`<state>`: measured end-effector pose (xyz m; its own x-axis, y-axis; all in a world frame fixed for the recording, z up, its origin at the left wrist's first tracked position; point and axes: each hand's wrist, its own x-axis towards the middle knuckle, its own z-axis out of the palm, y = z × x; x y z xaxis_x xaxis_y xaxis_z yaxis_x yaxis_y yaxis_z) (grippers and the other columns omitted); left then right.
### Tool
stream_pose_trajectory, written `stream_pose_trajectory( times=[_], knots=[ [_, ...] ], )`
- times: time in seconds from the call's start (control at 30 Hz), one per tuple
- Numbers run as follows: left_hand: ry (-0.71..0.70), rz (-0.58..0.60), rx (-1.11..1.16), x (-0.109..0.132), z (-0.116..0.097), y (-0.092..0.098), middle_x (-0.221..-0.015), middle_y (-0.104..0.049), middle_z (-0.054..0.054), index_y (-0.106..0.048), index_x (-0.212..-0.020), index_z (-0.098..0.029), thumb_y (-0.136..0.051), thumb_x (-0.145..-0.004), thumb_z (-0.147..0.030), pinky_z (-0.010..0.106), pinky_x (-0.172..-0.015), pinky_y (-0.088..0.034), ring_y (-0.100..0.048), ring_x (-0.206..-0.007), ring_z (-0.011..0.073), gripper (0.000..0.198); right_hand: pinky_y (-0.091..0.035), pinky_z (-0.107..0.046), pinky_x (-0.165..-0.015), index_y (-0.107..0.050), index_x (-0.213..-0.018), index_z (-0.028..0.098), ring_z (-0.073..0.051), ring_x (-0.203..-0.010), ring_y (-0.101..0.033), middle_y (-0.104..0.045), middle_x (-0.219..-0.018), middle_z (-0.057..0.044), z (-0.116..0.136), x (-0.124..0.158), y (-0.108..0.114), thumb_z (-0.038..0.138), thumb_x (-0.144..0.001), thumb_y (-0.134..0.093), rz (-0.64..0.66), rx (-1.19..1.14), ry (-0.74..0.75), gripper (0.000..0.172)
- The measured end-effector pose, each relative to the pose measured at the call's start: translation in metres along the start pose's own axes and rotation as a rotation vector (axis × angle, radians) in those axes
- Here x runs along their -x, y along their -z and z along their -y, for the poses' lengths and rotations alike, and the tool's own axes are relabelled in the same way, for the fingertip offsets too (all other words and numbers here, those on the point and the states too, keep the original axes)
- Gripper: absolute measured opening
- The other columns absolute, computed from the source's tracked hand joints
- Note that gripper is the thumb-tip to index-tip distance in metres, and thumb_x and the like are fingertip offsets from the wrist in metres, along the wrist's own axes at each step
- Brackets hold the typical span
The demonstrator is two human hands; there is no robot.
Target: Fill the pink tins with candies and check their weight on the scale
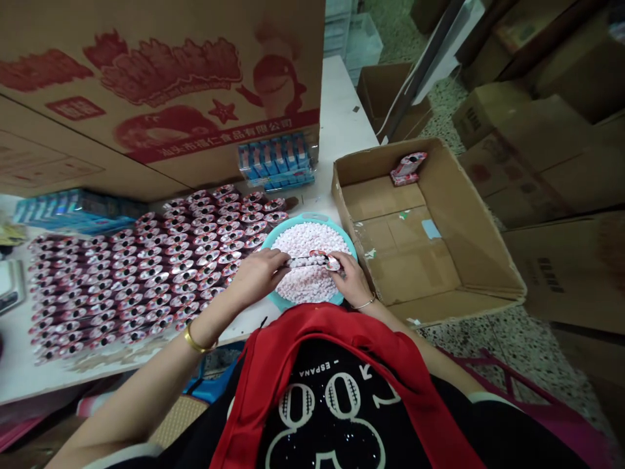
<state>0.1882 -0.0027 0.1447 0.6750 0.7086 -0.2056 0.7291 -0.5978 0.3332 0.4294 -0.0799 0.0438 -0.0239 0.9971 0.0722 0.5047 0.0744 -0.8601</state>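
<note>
A turquoise basin (281,301) full of small white candies (312,236) stands on the white table in front of me. Over it I hold a small red-and-white printed pack (334,263) in my right hand (352,281), fingers closed round it. A narrow row of white candies (306,261) reaches from that pack to my left hand (260,275). The fingers of my left hand are pinched at the row's left end; what exactly they grip is hidden. To the left, many similar upright packs (185,273) stand in close rows, with dark openings on top.
A large open carton (405,260) sits right of the basin, with a few printed pieces (407,169) at its far corner. Behind the rows rises a big printed box (195,85). Blue wrapped packs (276,163) lean against it; more blue packs (78,212) lie at left.
</note>
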Motion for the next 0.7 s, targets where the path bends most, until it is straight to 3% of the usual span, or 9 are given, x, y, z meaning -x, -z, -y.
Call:
stream_pose_trajectory(
  times=[0.17, 0.23, 0.3, 0.37, 0.43, 0.53, 0.6, 0.7],
  knots=[
    [-0.004, 0.045, -0.267, -0.014, -0.038, 0.024, -0.08, -0.063, 0.008, -0.064, -0.087, -0.018, -0.046, -0.092, -0.019, 0.033, -0.067, -0.042, -0.057, -0.078, 0.0211, 0.019, -0.046, -0.045, -0.099, -0.056, -0.121, 0.024, -0.026, -0.114, -0.056, -0.062, -0.117, -0.009, -0.002, -0.001, -0.007, 0.011, -0.078, -0.053, 0.004, -0.005, 0.023, 0.044],
    [-0.011, 0.043, -0.304, -0.015, -0.044, 0.031, -0.079, -0.062, 0.008, -0.063, -0.087, -0.018, -0.045, -0.09, -0.015, 0.033, -0.066, -0.041, -0.057, -0.078, 0.0217, 0.019, -0.046, -0.045, -0.1, -0.055, -0.121, 0.023, -0.026, -0.115, -0.056, -0.062, -0.119, -0.01, -0.003, -0.001, -0.007, 0.01, -0.077, -0.052, -0.008, -0.014, 0.023, 0.045],
    [0.01, 0.011, -0.29, -0.012, -0.036, 0.033, -0.08, -0.062, 0.008, -0.063, -0.09, -0.018, -0.046, -0.091, -0.018, 0.034, -0.068, -0.041, -0.057, -0.08, 0.0222, 0.018, -0.045, -0.045, -0.1, -0.055, -0.121, 0.023, -0.026, -0.114, -0.056, -0.061, -0.12, -0.01, -0.004, 0.0, -0.006, 0.01, -0.077, -0.053, -0.024, -0.025, 0.008, 0.046],
    [0.072, -0.017, -0.271, -0.006, -0.015, 0.027, -0.084, -0.062, 0.008, -0.063, -0.094, -0.018, -0.047, -0.091, -0.024, 0.035, -0.07, -0.042, -0.056, -0.082, 0.0229, 0.018, -0.046, -0.044, -0.099, -0.055, -0.12, 0.022, -0.026, -0.112, -0.057, -0.062, -0.119, -0.01, -0.005, 0.001, -0.003, 0.013, -0.079, -0.054, -0.046, -0.045, -0.033, 0.043],
    [0.152, -0.004, -0.28, 0.002, 0.013, 0.01, -0.087, -0.063, 0.01, -0.063, -0.097, -0.017, -0.047, -0.091, -0.029, 0.035, -0.072, -0.042, -0.057, -0.084, 0.0238, 0.021, -0.048, -0.042, -0.096, -0.055, -0.119, 0.022, -0.025, -0.109, -0.059, -0.063, -0.116, -0.01, -0.006, 0.002, 0.0, 0.018, -0.082, -0.056, -0.087, -0.075, -0.093, 0.038],
    [0.237, 0.071, -0.247, 0.007, 0.046, -0.036, -0.091, -0.064, 0.011, -0.063, -0.097, -0.016, -0.045, -0.092, -0.028, 0.036, -0.075, -0.042, -0.058, -0.088, 0.0247, 0.022, -0.049, -0.04, -0.093, -0.056, -0.117, 0.022, -0.024, -0.103, -0.061, -0.064, -0.113, -0.01, -0.007, 0.001, 0.005, 0.027, -0.084, -0.06, -0.15, -0.125, -0.162, 0.034],
    [0.255, 0.093, -0.107, 0.001, 0.05, -0.071, -0.093, -0.064, 0.012, -0.063, -0.099, -0.016, -0.045, -0.092, -0.027, 0.036, -0.079, -0.043, -0.058, -0.092, 0.0245, 0.022, -0.049, -0.038, -0.091, -0.056, -0.116, 0.021, -0.023, -0.1, -0.061, -0.065, -0.111, -0.009, -0.008, 0.0, 0.008, 0.031, -0.083, -0.063, -0.179, -0.154, -0.183, 0.034],
    [0.252, 0.073, 0.107, -0.021, 0.035, -0.117, -0.1, -0.065, 0.011, -0.062, -0.103, -0.018, -0.046, -0.092, -0.028, 0.036, -0.085, -0.043, -0.058, -0.098, 0.0237, 0.022, -0.049, -0.035, -0.087, -0.056, -0.113, 0.021, -0.021, -0.095, -0.062, -0.065, -0.107, -0.008, -0.007, -0.003, 0.012, 0.033, -0.083, -0.065, -0.209, -0.2, -0.206, 0.033]
  ],
)
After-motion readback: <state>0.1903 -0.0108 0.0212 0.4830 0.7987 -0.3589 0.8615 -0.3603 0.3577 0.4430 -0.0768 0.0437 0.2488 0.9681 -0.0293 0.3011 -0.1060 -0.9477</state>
